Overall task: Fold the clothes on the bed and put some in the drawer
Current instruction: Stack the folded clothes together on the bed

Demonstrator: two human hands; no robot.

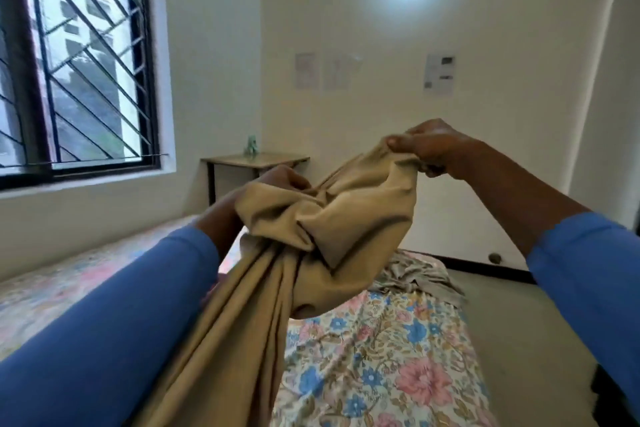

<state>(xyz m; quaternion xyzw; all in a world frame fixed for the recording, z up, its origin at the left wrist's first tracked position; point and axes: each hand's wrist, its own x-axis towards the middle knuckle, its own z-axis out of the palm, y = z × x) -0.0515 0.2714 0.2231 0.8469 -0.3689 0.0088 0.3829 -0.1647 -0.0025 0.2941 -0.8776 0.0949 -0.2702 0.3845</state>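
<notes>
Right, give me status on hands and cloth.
Left hand grips the tan cloth bunched, right hand pinches its top edge. Cloth unfolded, hanging over the bed. Grey garment crumpled at the far end, nothing blocking.

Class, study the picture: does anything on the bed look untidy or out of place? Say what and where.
Yes. A grey garment lies crumpled and unfolded at the far end of the bed. The tan cloth is bunched, gripped by the left hand and pinched by the right hand.
</notes>
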